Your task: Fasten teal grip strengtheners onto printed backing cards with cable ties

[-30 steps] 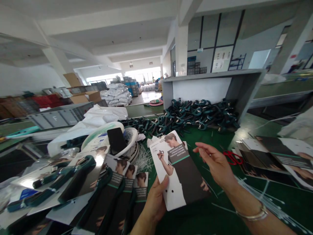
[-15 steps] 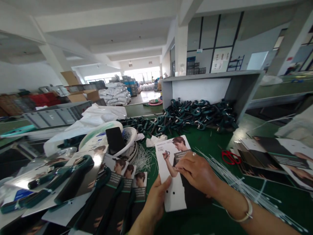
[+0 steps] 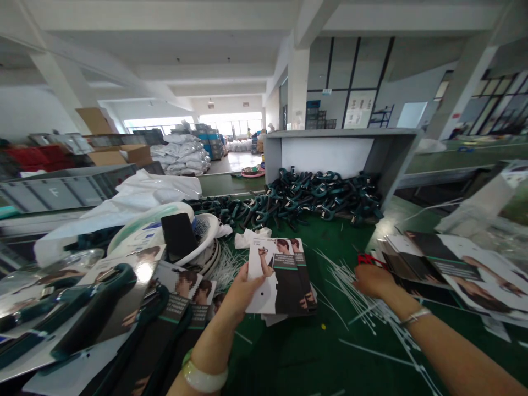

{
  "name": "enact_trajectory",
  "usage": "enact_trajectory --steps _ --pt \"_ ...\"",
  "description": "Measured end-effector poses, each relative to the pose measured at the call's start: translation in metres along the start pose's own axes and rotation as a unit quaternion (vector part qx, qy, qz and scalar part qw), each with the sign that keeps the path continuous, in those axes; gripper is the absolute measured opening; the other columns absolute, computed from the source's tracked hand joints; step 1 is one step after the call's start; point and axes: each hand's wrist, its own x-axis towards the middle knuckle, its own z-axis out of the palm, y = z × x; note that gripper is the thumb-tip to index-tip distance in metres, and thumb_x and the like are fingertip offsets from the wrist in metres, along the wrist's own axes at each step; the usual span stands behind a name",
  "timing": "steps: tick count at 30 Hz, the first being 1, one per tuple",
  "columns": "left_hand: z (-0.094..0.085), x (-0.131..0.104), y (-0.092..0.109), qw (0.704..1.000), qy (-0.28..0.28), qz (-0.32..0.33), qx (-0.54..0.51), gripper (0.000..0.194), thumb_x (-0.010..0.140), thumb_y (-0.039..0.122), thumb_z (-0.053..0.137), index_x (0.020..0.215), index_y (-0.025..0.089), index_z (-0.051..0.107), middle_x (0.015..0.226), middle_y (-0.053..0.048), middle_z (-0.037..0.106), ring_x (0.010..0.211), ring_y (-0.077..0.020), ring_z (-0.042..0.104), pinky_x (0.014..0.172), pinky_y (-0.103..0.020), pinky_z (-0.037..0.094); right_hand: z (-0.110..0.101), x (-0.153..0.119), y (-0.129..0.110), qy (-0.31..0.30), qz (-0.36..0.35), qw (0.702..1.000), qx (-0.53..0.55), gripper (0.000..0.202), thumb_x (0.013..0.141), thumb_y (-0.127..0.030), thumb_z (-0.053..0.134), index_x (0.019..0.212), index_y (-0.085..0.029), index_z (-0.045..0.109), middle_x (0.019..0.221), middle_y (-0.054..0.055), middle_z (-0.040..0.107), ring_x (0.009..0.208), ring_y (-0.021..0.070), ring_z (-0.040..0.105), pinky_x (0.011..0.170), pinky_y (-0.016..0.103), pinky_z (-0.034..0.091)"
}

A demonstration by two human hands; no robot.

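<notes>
My left hand [image 3: 244, 290] grips the left edge of a printed card [image 3: 262, 278], thumb on its face, over a small stack of similar cards [image 3: 303, 275] on the green table. At the right, my right hand [image 3: 374, 281] rests over the near ends of white cable ties [image 3: 350, 275], just below the red-handled scissors [image 3: 369, 259]; its fingertips are hidden, so what it holds, if anything, cannot be made out. Cards with dark green hand grippers [image 3: 99, 308] on them lie at the left.
A heap of green hand grippers [image 3: 325, 192] spills from a grey crate [image 3: 402, 170] at the back. A black phone [image 3: 178, 235] leans on white bowls [image 3: 208, 228]. More cards [image 3: 474, 269] lie at the right.
My right hand has left the card and moved right to the cable ties by the scissors. The card in my left hand now lies lower, against other cards. The view has shifted slightly.
</notes>
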Motion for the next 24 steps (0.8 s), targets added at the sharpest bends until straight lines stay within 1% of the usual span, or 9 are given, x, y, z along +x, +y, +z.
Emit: enact_trajectory --steps 2,4,9,12,15,18,21,23,24 --pt "-0.004 0.004 0.0 0.999 -0.005 0.005 0.034 0.064 0.057 0.02 0.077 0.116 0.016 0.051 0.09 -0.008 0.069 0.071 -0.0205 0.065 0.065 -0.03 0.05 0.008 0.003 0.0 0.001 0.009 1.0 0.012 0.015 0.068 -0.014 0.056 0.073 -0.01 0.069 0.086 0.022 0.067 0.084 0.0315 0.063 0.069 0.039 0.043" --pt "-0.011 0.001 -0.001 0.998 -0.014 0.001 0.055 0.062 0.056 0.023 0.078 0.114 0.016 0.053 0.093 -0.008 0.069 0.072 -0.0198 0.065 0.065 -0.029 0.049 0.01 0.004 0.001 0.007 0.003 0.999 0.042 0.018 0.071 -0.016 0.052 0.072 -0.012 0.07 0.085 0.02 0.067 0.083 0.0294 0.063 0.069 0.038 0.042" --pt "-0.028 -0.016 -0.012 0.998 -0.007 -0.021 0.061 0.061 0.051 0.024 0.081 0.107 0.013 0.059 0.1 -0.01 0.067 0.077 -0.02 0.064 0.068 -0.029 0.049 -0.001 0.006 0.016 0.03 -0.011 0.985 0.17 0.025 0.072 -0.033 0.053 0.057 -0.018 0.067 0.063 0.008 0.066 0.067 0.022 0.061 0.061 0.031 0.041" --pt "-0.027 -0.022 -0.015 0.999 0.007 -0.016 0.034 0.062 0.053 0.027 0.08 0.109 0.013 0.057 0.1 -0.009 0.067 0.075 -0.019 0.064 0.067 -0.028 0.048 -0.011 0.006 0.024 0.064 0.004 0.96 0.272 0.027 0.07 -0.038 0.053 0.058 -0.018 0.066 0.058 0.006 0.063 0.058 0.0172 0.056 0.053 0.027 0.039" --pt "-0.018 -0.025 -0.012 1.0 0.011 0.009 0.027 0.065 0.058 0.031 0.077 0.116 0.015 0.052 0.094 -0.008 0.067 0.068 -0.0168 0.062 0.058 -0.024 0.046 -0.022 0.002 0.018 0.092 0.023 0.921 0.377 0.036 0.074 -0.045 0.046 0.07 -0.015 0.065 0.055 0.005 0.059 0.045 0.0118 0.047 0.041 0.023 0.032" --pt "-0.009 -0.028 -0.006 0.997 0.011 -0.005 0.071 0.07 0.059 0.032 0.075 0.122 0.017 0.047 0.088 -0.007 0.068 0.057 -0.0139 0.059 0.042 -0.018 0.036 -0.032 -0.007 -0.004 0.082 0.005 0.873 0.48 0.037 0.072 -0.051 0.05 0.075 -0.015 0.063 0.06 0.003 0.058 0.042 0.0079 0.039 0.034 0.02 0.023" --pt "-0.004 -0.032 -0.006 0.995 -0.014 -0.037 0.089 0.073 0.059 0.031 0.075 0.123 0.017 0.044 0.092 -0.009 0.068 0.061 -0.0156 0.061 0.04 -0.017 0.036 -0.039 -0.021 -0.037 0.01 -0.036 0.797 0.603 0.033 0.064 -0.048 0.064 0.072 -0.015 0.062 0.064 0.002 0.058 0.043 0.0055 0.039 0.033 0.016 0.016" --pt "-0.003 -0.034 -0.009 0.996 -0.023 -0.054 0.066 0.071 0.059 0.031 0.075 0.121 0.017 0.043 0.093 -0.009 0.067 0.063 -0.016 0.062 0.042 -0.018 0.039 -0.04 -0.032 -0.062 -0.05 -0.057 0.748 0.66 0.031 0.062 -0.043 0.07 0.072 -0.015 0.061 0.066 0.002 0.059 0.045 0.0052 0.043 0.033 0.015 0.017" --pt "-0.002 -0.035 -0.011 0.997 -0.023 -0.059 0.051 0.069 0.059 0.031 0.075 0.118 0.017 0.043 0.093 -0.009 0.067 0.062 -0.0157 0.062 0.042 -0.019 0.04 -0.04 -0.037 -0.073 -0.072 -0.066 0.732 0.674 0.031 0.062 -0.041 0.071 0.072 -0.014 0.061 0.066 0.002 0.059 0.047 0.0055 0.045 0.033 0.014 0.019"
